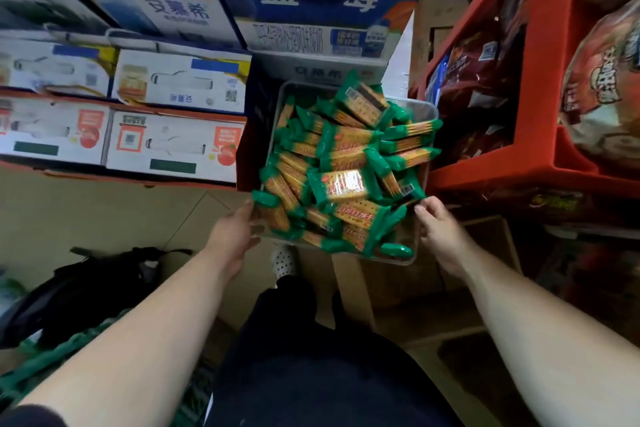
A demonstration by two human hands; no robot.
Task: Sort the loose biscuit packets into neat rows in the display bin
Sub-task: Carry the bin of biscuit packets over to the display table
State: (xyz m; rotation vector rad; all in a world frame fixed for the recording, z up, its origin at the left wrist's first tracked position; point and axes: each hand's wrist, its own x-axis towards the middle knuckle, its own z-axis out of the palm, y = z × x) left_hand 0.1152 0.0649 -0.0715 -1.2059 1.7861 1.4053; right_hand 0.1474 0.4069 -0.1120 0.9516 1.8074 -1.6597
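While the biscuit packets (349,140) lie heaped every which way in the display bin (430,110), I would steady the bin first. My left hand (231,240) rests with fairly straight fingers against its near left corner. My right hand (440,233) has curled fingertips meeting at the near right rim, though I cannot tell whether they nip plastic or a wrapper end. I judge it best to lift the loose top layer out, then stand packets on edge, all facing one way. The topmost packet (344,184) lies flat, face up, long axis across the bin. Those at the left stand on edge, slanting away, and several at the right poke over the rim.
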